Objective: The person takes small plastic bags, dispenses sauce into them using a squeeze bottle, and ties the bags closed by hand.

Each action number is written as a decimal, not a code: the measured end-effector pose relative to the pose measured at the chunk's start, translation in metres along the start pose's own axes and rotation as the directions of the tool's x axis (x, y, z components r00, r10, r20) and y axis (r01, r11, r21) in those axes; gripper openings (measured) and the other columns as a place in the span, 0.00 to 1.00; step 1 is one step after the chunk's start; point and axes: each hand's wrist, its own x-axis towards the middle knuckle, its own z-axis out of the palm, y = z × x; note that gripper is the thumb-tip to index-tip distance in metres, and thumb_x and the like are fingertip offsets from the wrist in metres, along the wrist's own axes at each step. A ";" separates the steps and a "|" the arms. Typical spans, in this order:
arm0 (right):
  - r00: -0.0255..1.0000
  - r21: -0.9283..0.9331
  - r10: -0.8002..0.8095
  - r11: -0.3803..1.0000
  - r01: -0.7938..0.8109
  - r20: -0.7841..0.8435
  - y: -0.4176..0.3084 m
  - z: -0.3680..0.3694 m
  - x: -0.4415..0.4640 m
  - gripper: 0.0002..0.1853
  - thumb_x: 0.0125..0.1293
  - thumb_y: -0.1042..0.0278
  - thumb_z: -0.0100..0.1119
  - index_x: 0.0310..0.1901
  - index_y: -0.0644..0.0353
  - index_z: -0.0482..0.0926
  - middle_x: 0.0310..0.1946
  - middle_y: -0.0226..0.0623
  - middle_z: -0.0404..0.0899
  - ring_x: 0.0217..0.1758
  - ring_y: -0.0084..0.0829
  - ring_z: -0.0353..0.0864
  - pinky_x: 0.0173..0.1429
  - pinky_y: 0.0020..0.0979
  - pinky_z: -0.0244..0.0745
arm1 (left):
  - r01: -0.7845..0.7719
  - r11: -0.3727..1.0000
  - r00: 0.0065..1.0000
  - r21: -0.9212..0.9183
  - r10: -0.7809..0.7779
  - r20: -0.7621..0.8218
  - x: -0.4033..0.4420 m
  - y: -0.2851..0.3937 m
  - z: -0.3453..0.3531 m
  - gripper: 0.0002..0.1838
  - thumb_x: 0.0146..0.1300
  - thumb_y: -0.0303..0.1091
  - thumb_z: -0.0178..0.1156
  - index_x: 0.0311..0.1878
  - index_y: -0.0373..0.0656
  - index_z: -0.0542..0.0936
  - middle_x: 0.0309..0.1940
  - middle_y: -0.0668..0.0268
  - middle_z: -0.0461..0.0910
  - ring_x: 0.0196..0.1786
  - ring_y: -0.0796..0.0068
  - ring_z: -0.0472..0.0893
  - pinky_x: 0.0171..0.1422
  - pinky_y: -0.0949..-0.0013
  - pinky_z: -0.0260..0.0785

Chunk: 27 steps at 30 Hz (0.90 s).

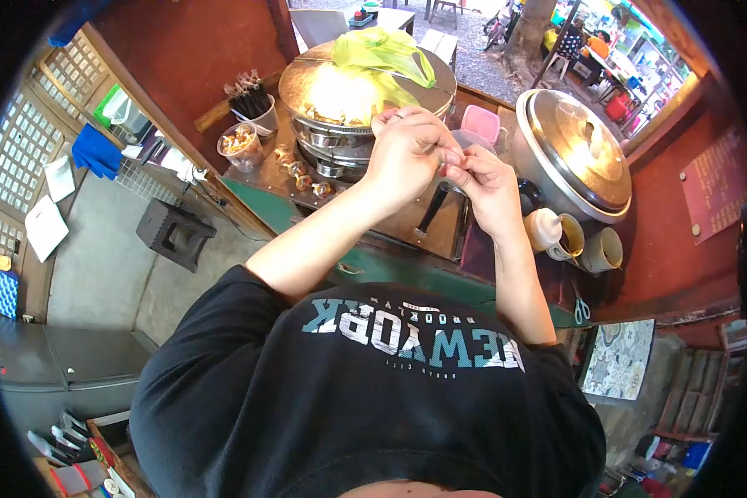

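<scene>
Both hands meet above the counter, in front of the round steel pot [332,137]. My left hand [411,149] is closed, its fingertips pinched together beside the other hand's. My right hand [481,183] is closed too, thumb against fingers. What they pinch is too small to make out. Small knotted bags [297,170] lie on the counter left of my left hand, near a plastic cup of similar pieces [241,145]. A green plastic bag [383,56] rests on the pot's lid. Behind my right hand is a pink container [480,124].
A large lidded pot [577,149] stands at the right, with a squeeze bottle [543,227] and two cups [602,249] before it. Scissors [582,311] hang at the counter's front edge. A black handle [432,209] lies below the hands. A dark stool [175,233] stands at the left.
</scene>
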 end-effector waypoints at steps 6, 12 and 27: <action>0.995 -0.115 -0.091 0.990 0.086 -0.041 -0.013 0.005 0.000 0.05 0.57 0.72 0.68 0.36 0.62 0.86 0.30 0.38 0.80 0.35 0.30 0.78 0.40 0.28 0.71 | -0.017 1.000 0.996 0.005 0.018 -0.082 0.003 0.009 -0.008 0.06 0.44 0.21 0.67 0.27 0.44 0.86 0.27 0.67 0.82 0.40 0.68 0.79 0.49 0.66 0.69; 0.971 -0.278 -0.132 0.958 0.073 -0.199 -0.018 0.016 -0.005 0.03 0.57 0.76 0.66 0.33 0.64 0.84 0.27 0.41 0.81 0.30 0.33 0.80 0.37 0.29 0.72 | 0.026 0.995 1.000 -0.092 -0.025 0.004 -0.003 -0.004 -0.004 0.11 0.47 0.23 0.69 0.36 0.44 0.86 0.34 0.66 0.82 0.42 0.70 0.79 0.51 0.68 0.71; 0.932 -0.109 -0.057 0.994 0.019 -0.357 0.003 0.010 -0.006 0.03 0.61 0.77 0.63 0.31 0.65 0.81 0.26 0.33 0.78 0.30 0.24 0.76 0.35 0.26 0.70 | 0.459 0.845 0.887 -0.274 -0.415 0.203 -0.050 -0.008 0.026 0.14 0.57 0.34 0.71 0.42 0.38 0.81 0.28 0.68 0.80 0.34 0.79 0.79 0.41 0.76 0.72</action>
